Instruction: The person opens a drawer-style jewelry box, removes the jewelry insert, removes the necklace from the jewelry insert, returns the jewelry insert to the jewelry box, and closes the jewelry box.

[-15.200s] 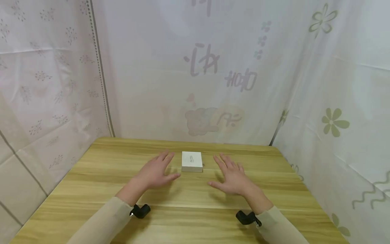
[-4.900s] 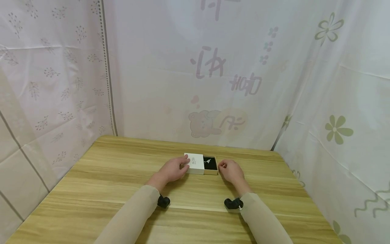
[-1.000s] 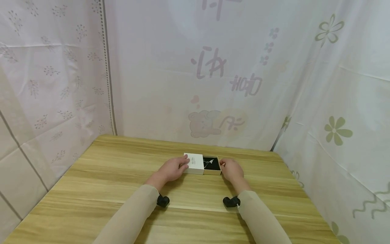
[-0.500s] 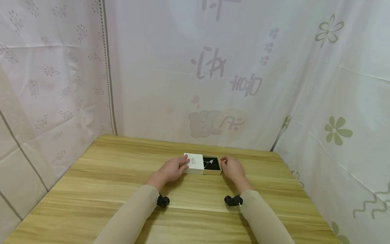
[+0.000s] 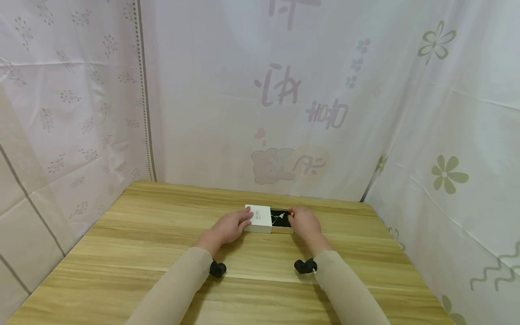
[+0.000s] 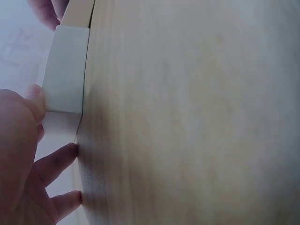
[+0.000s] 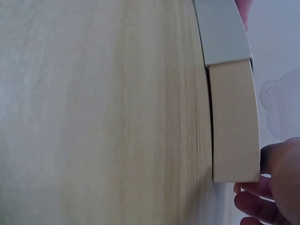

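A white box sleeve (image 5: 259, 214) lies on the table, with its tan inner tray (image 5: 282, 229) partly out to the right. A silver piece of jewelry (image 5: 281, 217) lies on the tray's black lining. My left hand (image 5: 229, 226) grips the sleeve's left end; in the left wrist view this hand (image 6: 18, 154) has its thumb against the sleeve (image 6: 68, 70) and other fingertips on the table. My right hand (image 5: 306, 223) pinches the tray's right end, covering part of it. In the right wrist view the hand's (image 7: 283, 178) fingers curl around the end of the tray (image 7: 235, 122).
The wooden table (image 5: 260, 298) extends around the box. A printed white curtain (image 5: 211, 113) hangs behind it, with patterned cloth at both sides. Black wrist devices (image 5: 218, 269) sit at both cuffs.
My right hand has shifted left, its fingertips now over the tray's right edge. The tray's right end appears slightly closer to the sleeve. My left hand stays at the sleeve.
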`<state>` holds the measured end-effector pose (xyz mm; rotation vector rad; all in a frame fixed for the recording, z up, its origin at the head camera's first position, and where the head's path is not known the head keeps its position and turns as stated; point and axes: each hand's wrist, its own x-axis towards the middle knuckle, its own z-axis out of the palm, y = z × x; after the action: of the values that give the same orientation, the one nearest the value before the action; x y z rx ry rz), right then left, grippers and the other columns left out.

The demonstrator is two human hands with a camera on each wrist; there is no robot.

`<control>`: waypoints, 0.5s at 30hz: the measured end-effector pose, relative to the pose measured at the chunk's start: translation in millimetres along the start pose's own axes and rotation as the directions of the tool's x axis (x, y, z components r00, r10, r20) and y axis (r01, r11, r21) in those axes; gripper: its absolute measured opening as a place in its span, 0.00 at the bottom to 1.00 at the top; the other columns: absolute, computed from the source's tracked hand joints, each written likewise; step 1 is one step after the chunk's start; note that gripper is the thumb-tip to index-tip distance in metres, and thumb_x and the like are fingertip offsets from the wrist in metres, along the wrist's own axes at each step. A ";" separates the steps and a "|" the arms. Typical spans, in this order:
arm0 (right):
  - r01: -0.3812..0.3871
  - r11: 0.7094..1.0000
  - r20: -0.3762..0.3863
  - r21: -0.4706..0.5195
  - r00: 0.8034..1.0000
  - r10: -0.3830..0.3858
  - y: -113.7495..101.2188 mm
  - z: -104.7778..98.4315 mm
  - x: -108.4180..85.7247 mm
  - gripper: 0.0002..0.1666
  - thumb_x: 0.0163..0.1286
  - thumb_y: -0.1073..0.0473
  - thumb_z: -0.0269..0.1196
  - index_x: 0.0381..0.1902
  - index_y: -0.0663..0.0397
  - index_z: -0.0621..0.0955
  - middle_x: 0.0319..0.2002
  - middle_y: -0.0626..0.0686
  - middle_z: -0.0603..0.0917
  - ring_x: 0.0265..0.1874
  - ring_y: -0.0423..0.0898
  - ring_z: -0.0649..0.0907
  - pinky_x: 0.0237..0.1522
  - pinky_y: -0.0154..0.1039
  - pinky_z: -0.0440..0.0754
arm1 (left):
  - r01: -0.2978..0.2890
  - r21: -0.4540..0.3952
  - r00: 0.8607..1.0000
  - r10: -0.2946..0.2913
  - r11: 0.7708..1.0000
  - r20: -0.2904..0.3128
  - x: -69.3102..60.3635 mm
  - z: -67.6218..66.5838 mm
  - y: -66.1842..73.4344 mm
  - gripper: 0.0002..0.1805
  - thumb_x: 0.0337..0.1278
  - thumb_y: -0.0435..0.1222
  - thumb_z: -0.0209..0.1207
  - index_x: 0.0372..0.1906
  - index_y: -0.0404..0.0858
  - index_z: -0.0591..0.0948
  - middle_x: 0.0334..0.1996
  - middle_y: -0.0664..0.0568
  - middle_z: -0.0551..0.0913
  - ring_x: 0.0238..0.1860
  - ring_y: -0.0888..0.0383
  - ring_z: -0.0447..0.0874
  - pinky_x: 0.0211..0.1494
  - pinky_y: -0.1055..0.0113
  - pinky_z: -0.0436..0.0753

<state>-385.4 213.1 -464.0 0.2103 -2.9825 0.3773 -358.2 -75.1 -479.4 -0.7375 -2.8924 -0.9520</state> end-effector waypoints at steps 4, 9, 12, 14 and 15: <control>0.013 0.996 0.030 -0.087 1.000 -0.010 -5.8 1.7 1.3 0.22 0.85 0.56 0.61 0.70 0.53 0.85 0.67 0.62 0.86 0.62 0.62 0.87 0.57 0.62 0.91 | -0.001 0.006 1.000 0.001 1.000 -0.003 0.1 0.7 -1.1 0.26 0.89 0.43 0.52 0.81 0.42 0.75 0.86 0.47 0.67 0.85 0.43 0.67 0.87 0.46 0.68; -0.010 0.994 0.068 -0.113 0.998 0.018 -9.3 5.7 3.6 0.21 0.85 0.56 0.62 0.70 0.55 0.84 0.68 0.64 0.82 0.59 0.62 0.88 0.54 0.61 0.91 | -0.001 0.007 1.000 0.001 1.000 -0.001 0.4 1.0 -2.1 0.26 0.89 0.43 0.53 0.81 0.42 0.75 0.86 0.47 0.67 0.85 0.43 0.67 0.87 0.45 0.68; -0.030 0.994 0.068 -0.104 0.997 0.038 -10.0 6.5 4.3 0.19 0.85 0.55 0.63 0.66 0.54 0.85 0.67 0.63 0.82 0.56 0.60 0.88 0.53 0.60 0.91 | 0.002 0.002 1.000 -0.002 1.000 0.002 0.4 0.6 -2.2 0.27 0.89 0.44 0.53 0.82 0.42 0.74 0.86 0.48 0.67 0.85 0.43 0.66 0.88 0.46 0.68; -0.036 0.995 0.063 -0.094 0.997 0.042 -10.2 6.2 3.9 0.16 0.84 0.56 0.64 0.63 0.54 0.86 0.64 0.62 0.83 0.54 0.58 0.88 0.53 0.59 0.91 | 0.004 -0.001 1.000 -0.004 1.000 0.003 0.2 0.5 -1.9 0.27 0.88 0.44 0.54 0.82 0.42 0.75 0.86 0.48 0.67 0.85 0.43 0.66 0.88 0.45 0.68; -0.038 0.995 0.059 -0.088 0.997 0.043 -10.3 5.9 3.5 0.15 0.84 0.56 0.64 0.61 0.54 0.86 0.63 0.61 0.83 0.53 0.57 0.87 0.53 0.58 0.91 | 0.006 -0.002 1.000 -0.006 1.000 0.005 0.2 0.4 -1.7 0.27 0.88 0.44 0.54 0.81 0.42 0.75 0.86 0.49 0.67 0.85 0.43 0.66 0.88 0.46 0.68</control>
<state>-387.8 201.4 -466.7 0.1555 -3.0590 0.2483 -359.0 -76.0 -480.6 -0.7333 -2.8998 -0.9557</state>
